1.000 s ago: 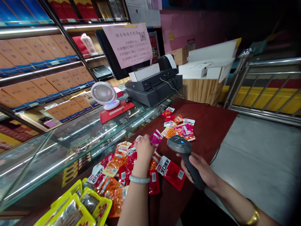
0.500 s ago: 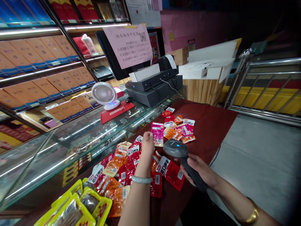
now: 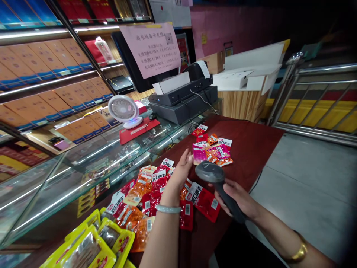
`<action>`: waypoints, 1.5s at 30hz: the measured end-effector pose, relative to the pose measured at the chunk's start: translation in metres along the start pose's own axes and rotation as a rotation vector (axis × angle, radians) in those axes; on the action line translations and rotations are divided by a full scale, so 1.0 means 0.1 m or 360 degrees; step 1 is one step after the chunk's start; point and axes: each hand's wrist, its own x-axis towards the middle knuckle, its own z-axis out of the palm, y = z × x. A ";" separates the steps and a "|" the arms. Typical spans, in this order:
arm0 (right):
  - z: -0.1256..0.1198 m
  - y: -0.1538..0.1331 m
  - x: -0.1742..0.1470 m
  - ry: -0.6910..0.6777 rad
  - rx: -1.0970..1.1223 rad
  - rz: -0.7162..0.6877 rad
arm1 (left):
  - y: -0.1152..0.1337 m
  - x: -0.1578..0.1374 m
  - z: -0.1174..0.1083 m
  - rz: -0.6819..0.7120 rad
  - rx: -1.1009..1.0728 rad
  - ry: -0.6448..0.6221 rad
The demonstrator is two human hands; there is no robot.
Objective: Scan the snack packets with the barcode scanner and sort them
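My right hand (image 3: pixel 237 197) is wrapped round the handle of a dark grey barcode scanner (image 3: pixel 209 172), its head pointing left and away from me. My left hand (image 3: pixel 182 167), with a pale bangle at the wrist, has its fingers stretched out at the edge of a magenta snack packet (image 3: pixel 198 153). That packet lies on the near left side of a small far heap of orange and red packets (image 3: pixel 220 150). Under and around my left forearm spreads a larger heap of red and orange packets (image 3: pixel 147 201). One red packet (image 3: pixel 205 203) lies below the scanner.
Yellow-edged packs (image 3: pixel 89 245) lie at the near left. The dark red tabletop (image 3: pixel 251 145) meets a glass display case (image 3: pixel 117 160) on the left. Beyond are a small white fan (image 3: pixel 123 108), a dark till (image 3: pixel 184 104) and a monitor with a pink sign (image 3: pixel 153 52). A metal railing (image 3: pixel 320 100) stands right.
The magenta packet has moved right onto the far small heap, and my left hand has loosened from it, fingers extending. The scanner stays in my right hand, almost unmoved.
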 end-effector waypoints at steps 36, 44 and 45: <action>-0.01 0.03 0.00 0.0022 0.0091 -0.0047 | 0.12 0.00 -0.65 0.0026 0.1017 0.0282; 0.00 0.02 0.00 0.0034 0.0075 -0.0025 | 0.16 0.01 -0.23 -0.0184 -0.0092 0.0222; 0.00 0.02 0.00 0.0037 0.0076 -0.0024 | 0.17 0.01 -0.21 -0.0151 -0.0139 0.0185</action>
